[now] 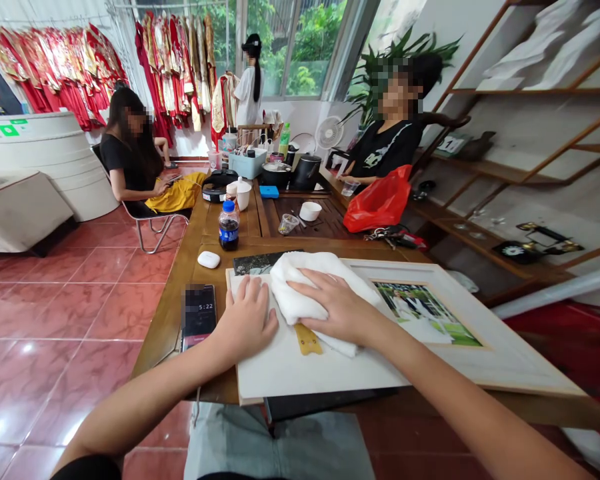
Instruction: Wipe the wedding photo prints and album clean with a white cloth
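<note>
Room: red tile floor [65, 313], long red gowns [65, 83] on a rail, green plants past the window [295, 53], bare wood shelves [540, 153] on the right.
People: one person sitting at the left [130, 153] with a yellow cloth on the lap, one standing far back [250, 93], one sitting at the right [390, 143].
Table: long and wood [167, 313], with pots, cups and a red bag [379, 203] at the far end.
Near things: a phone [199, 313] at the left edge, a small white case [209, 260], a cola bottle [229, 227].
Frame: big, white, lying flat [505, 347], with a wedding photo [423, 313] showing on the right.
Board: white, lying on the left part of the frame [300, 370].
Cloth: white, bunched up on the board [310, 293].
Yellow strip: under the cloth's low edge [307, 340].
Left hand: flat on the board [247, 317], fingers against the cloth.
Right hand: flat on top of the cloth [337, 307].
Hands: apart, close, neither one gripping.
Done so far: frame down, board on it, cloth on board.
Left: cannot tell.
Edges: board close to the phone, front edge near the table edge.
Open room: photo side of the frame.
</note>
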A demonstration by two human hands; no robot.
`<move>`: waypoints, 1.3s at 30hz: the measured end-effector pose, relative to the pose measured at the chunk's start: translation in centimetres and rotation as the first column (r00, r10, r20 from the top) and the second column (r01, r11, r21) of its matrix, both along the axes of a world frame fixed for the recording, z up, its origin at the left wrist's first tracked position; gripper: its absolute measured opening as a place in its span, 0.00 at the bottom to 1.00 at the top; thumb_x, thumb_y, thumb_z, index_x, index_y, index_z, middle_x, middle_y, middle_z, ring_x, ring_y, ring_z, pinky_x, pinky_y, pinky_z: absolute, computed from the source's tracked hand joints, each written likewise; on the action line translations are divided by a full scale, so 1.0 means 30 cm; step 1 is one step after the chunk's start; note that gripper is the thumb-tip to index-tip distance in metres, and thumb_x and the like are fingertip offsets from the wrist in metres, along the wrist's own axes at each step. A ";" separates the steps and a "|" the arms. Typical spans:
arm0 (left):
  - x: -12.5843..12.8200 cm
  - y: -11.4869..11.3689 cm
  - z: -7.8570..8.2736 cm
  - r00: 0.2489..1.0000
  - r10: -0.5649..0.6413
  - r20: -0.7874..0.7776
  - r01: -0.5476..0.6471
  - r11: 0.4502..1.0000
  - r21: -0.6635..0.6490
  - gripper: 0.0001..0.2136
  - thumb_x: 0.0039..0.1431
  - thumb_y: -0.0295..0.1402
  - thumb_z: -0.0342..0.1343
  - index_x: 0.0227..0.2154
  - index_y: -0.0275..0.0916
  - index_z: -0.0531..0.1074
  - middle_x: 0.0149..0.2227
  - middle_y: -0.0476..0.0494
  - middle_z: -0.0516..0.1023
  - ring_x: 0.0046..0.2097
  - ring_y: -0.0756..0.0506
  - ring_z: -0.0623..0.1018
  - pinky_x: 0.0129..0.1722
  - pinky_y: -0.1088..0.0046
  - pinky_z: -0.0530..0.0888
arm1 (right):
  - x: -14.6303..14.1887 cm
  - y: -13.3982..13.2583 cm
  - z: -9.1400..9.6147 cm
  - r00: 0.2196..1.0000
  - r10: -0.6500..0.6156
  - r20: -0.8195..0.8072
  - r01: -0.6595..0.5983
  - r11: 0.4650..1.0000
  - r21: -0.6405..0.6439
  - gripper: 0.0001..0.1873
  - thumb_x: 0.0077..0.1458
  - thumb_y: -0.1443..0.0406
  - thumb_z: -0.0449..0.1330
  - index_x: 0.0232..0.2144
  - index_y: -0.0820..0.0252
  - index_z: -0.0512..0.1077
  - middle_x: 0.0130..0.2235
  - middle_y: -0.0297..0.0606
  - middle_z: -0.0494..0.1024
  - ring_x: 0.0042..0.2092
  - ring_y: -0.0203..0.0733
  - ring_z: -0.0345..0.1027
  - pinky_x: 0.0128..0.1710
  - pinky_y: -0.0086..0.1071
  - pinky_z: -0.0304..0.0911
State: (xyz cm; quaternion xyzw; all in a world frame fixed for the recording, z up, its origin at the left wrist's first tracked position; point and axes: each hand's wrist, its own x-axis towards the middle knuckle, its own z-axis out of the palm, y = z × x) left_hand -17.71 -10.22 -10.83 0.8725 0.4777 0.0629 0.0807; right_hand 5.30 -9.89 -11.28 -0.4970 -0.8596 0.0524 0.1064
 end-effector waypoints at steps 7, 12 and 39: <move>-0.002 -0.002 -0.006 1.000 0.000 0.017 0.000 1.000 0.018 0.22 0.70 0.36 0.44 0.62 0.31 0.58 0.67 0.27 0.58 0.70 0.31 0.54 0.63 0.42 0.61 | -0.012 -0.013 0.023 0.999 0.037 0.035 -0.036 0.999 -0.016 0.34 0.55 0.52 0.63 0.64 0.46 0.66 0.70 0.49 0.56 0.68 0.66 0.51 0.60 0.65 0.53; -0.003 -0.003 -0.003 1.000 -0.010 0.021 0.009 1.000 0.010 0.22 0.69 0.35 0.44 0.62 0.31 0.58 0.68 0.27 0.58 0.70 0.31 0.54 0.63 0.43 0.62 | 0.001 -0.112 0.025 0.996 0.062 0.068 -0.057 0.995 -0.078 0.36 0.53 0.47 0.64 0.62 0.44 0.68 0.70 0.52 0.55 0.69 0.68 0.48 0.59 0.67 0.53; -0.003 0.001 0.003 1.000 -0.009 0.004 0.009 1.000 -0.011 0.22 0.70 0.36 0.43 0.63 0.31 0.58 0.69 0.28 0.56 0.71 0.30 0.52 0.63 0.40 0.61 | 0.078 -0.070 -0.034 0.995 -0.085 0.043 0.083 0.995 0.050 0.35 0.55 0.51 0.62 0.63 0.51 0.67 0.66 0.54 0.64 0.65 0.66 0.57 0.59 0.64 0.56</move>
